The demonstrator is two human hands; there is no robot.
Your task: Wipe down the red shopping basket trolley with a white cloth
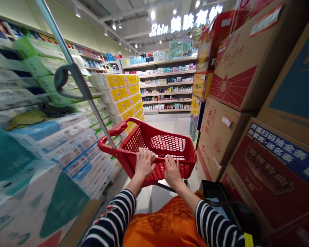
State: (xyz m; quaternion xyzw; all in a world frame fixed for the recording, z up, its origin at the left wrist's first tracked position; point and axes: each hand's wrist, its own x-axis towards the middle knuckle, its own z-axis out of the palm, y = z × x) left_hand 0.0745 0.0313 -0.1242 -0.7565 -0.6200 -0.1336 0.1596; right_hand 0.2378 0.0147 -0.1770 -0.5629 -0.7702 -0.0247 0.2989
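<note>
A red plastic shopping cart (130, 157) with a perforated basket stands sideways in front of me. My left hand (145, 164) lies over its near rim, fingers closed on a crumpled white cloth (153, 156) that shows only in part. To the right of it, my right hand (173, 171) curls its fingers over the same rim. A metal pole (99, 118) with a grey looped grip (74, 80) slants across the cart's handle end; its lower end is hidden behind the cart wall.
Stacked tissue packs (122, 92) and plastic-wrapped bundles (79, 154) line the left side. Tall cartons (216, 130) crowd the right, with a black bin (216, 192) at their foot. Shelves of toiletries (167, 82) stand at the far end beyond the pale floor.
</note>
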